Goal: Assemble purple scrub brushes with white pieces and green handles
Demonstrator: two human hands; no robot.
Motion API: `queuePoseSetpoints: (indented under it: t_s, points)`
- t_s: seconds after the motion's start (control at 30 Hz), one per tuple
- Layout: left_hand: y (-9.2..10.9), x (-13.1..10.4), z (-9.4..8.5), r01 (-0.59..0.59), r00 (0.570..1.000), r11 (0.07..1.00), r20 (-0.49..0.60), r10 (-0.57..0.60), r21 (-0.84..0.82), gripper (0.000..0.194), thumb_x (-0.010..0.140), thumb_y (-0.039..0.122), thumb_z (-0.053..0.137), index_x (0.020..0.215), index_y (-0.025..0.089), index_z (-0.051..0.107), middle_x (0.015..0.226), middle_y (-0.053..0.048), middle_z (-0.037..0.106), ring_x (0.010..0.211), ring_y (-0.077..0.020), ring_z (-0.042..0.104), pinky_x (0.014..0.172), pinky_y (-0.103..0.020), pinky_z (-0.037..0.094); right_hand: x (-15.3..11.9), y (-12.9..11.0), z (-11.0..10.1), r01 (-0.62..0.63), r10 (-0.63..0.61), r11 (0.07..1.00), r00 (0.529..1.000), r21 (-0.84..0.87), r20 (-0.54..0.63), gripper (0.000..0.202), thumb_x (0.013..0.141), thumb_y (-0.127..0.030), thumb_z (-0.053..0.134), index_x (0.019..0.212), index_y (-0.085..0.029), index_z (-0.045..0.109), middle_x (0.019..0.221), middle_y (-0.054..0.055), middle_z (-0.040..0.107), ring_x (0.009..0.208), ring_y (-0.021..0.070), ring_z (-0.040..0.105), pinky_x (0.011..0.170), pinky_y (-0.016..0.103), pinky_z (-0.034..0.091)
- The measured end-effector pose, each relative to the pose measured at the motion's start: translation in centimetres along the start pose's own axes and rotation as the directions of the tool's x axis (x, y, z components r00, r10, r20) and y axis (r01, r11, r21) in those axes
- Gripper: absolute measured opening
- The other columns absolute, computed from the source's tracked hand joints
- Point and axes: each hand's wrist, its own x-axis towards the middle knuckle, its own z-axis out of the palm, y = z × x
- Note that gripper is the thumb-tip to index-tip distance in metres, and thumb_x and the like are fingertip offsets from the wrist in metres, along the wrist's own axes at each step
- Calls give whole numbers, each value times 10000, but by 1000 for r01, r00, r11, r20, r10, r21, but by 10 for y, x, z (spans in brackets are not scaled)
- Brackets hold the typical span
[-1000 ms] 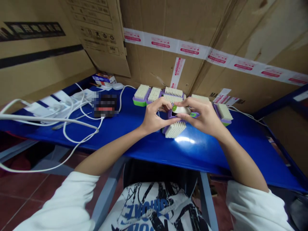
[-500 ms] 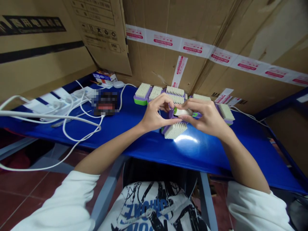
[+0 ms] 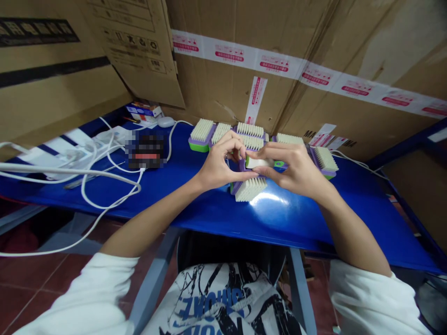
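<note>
You are mid-fit: your left hand point(image 3: 216, 165) and right hand point(image 3: 296, 170) both pinch the white-and-green piece point(image 3: 259, 162) between their fingertips, above the purple brush point(image 3: 247, 187); next, I judge, needs steady aligned pressure

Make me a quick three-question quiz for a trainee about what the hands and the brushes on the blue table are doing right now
1. True or false: both hands meet on one small piece above the blue table.
2. Which lies nearest below the hands?
A. a brush with pale bristles facing the camera
B. a white mouse
C. a strip of tape
3. Fill in: the white cables lie to the person's ____ side.

Key
1. True: the left hand and right hand pinch a white and green piece between their fingertips.
2. A: the purple-backed brush lies on the table just under them; the white mouse is far off.
3. Left: the white cables trail there.
</note>
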Motion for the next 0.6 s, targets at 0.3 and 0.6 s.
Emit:
queuePoseSetpoints:
  t_s: [0.3, 0.6]
  points:
    - [-10, -8, 2, 90, 993, 993, -70, -95, -78, 716, 701, 485, 1077, 1257, 251, 689, 1120, -37, 720, 760, -103, 676, 686, -230, 615, -7, 13, -2, -45, 46, 999, 998, -19, 43, 489, 1082, -314, 749, 1568, -277, 703, 1593, 89, 698, 1429, 338, 715, 1202, 528, 598]
    - [-19, -8, -1, 84, 982, 996, -166, -86, -15, 453, 740, 520, 1050, 984, 227, 805, 1223, -76, 670, 1052, -190, 739, 719, -239, 660, -8, 11, 0, 19, -20, 1000, 996, -7, -83, 196, 1062, -261, 739, 1202, -267, 876, 1480, 95, 776, 1363, 326, 755, 1176, 568, 619]
